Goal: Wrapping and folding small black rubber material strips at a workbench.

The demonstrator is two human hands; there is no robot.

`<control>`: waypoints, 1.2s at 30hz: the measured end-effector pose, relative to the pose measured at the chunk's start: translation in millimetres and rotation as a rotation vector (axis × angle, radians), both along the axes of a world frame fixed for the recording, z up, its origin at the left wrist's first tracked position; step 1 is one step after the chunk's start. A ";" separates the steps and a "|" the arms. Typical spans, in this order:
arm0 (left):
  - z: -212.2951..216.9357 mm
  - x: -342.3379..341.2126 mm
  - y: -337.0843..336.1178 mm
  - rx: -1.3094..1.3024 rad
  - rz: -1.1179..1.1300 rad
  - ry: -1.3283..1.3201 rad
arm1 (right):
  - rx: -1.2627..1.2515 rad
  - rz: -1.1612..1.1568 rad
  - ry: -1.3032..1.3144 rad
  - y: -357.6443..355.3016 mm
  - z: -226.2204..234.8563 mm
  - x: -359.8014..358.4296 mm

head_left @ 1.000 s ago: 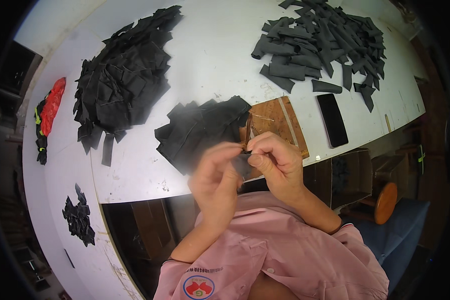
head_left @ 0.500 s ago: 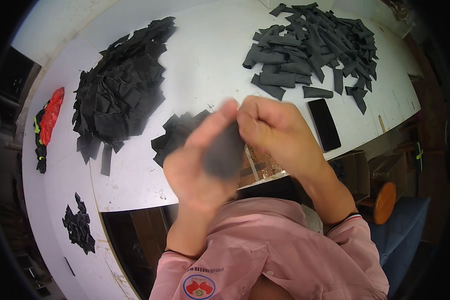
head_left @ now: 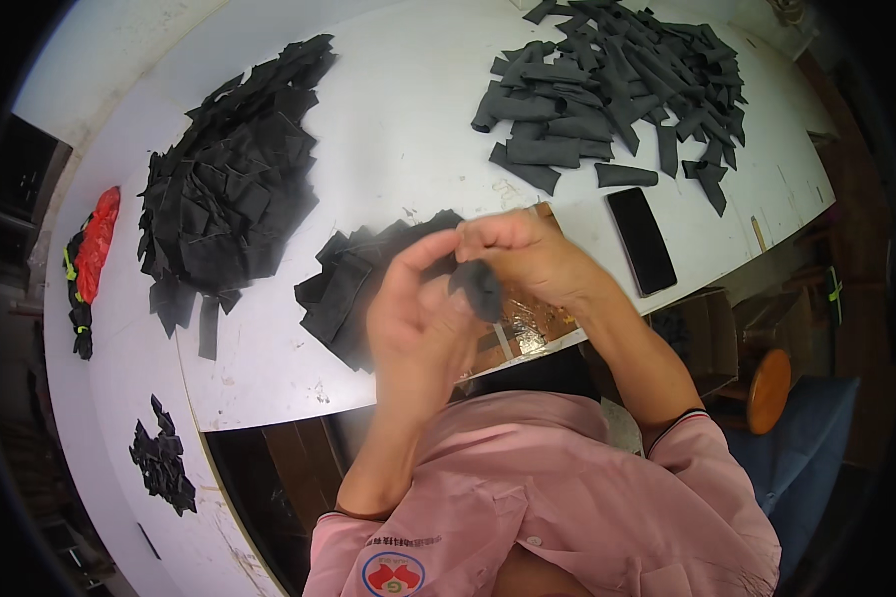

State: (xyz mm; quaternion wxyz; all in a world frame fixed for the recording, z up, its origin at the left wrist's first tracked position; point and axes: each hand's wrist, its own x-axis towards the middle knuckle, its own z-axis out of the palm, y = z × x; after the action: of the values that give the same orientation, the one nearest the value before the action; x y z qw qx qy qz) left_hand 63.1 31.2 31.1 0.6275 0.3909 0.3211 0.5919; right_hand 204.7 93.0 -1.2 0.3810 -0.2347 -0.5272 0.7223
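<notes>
Close to the table's front edge, my left hand (head_left: 413,318) and my right hand (head_left: 533,261) meet over a small dark fabric piece (head_left: 483,291). The piece looks rounded and bunched, like the end of a tube. My left fingers curl around its left side, and the thumb and fingertips of my right hand pinch at its top. Motion smears the fingertips a little, and part of the piece is hidden by them. Just left of and behind my left hand lies a small pile of flat black fabric pieces (head_left: 343,284).
A large heap of flat black pieces (head_left: 229,189) lies left. Rolled dark grey fabric tubes (head_left: 607,95) are heaped at the far right, with a black phone (head_left: 641,242) nearer. A red bundle (head_left: 100,244) and small black scraps (head_left: 162,463) lie far left. A wooden stool (head_left: 768,391) stands right.
The fabric piece hung broad and blurred over my left palm; now it is bunched smaller between both hands. My hands have shifted slightly, and the whole view has moved a little.
</notes>
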 end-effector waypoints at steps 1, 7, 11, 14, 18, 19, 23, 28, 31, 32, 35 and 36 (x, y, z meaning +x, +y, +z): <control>-10.6 -7.0 3.3 -0.162 -0.085 -0.171 | -0.129 0.001 0.037 -0.9 -13.8 -2.6; -18.0 -16.2 4.3 -0.136 0.087 0.185 | -0.160 -0.075 -0.001 -3.5 -16.5 -12.2; -20.8 -24.5 15.4 0.460 0.172 0.657 | -0.032 -0.227 -0.157 -10.5 -3.8 -8.9; -15.2 -19.9 16.9 0.446 0.158 0.628 | 0.352 -0.433 -0.237 -19.4 13.2 -12.2; -8.4 -12.1 7.0 0.270 0.364 0.107 | 1.216 -0.490 -0.850 -25.6 42.8 -9.6; -14.4 -12.9 7.2 0.217 0.358 0.074 | 1.209 -0.496 -0.856 -24.6 37.1 -8.1; -46.2 -17.0 7.8 0.085 0.259 0.166 | 1.146 -0.418 -0.812 -18.8 10.0 -3.0; -20.2 -9.2 19.7 0.158 0.104 0.103 | 1.019 -0.378 -0.884 -24.8 15.5 0.3; -6.4 -8.3 20.9 0.398 0.026 0.330 | 1.105 -0.515 -0.682 -25.0 24.0 -2.5; -12.0 -7.9 19.3 0.396 0.026 0.330 | 1.103 -0.514 -0.682 -24.6 11.0 -3.3; -33.5 -6.5 22.3 0.110 -0.012 0.434 | 1.033 -0.491 -0.691 -18.7 -21.8 -4.2; -33.5 -5.5 20.3 0.104 -0.009 0.435 | 0.997 -0.479 -0.719 -21.3 -21.8 -4.1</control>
State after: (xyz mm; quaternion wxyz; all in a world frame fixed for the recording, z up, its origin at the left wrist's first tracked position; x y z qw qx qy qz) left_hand 57.7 51.5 -2.3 0.5251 0.5427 0.4161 0.5065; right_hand 200.6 71.7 -23.1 0.3946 -0.3673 -0.8262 0.1633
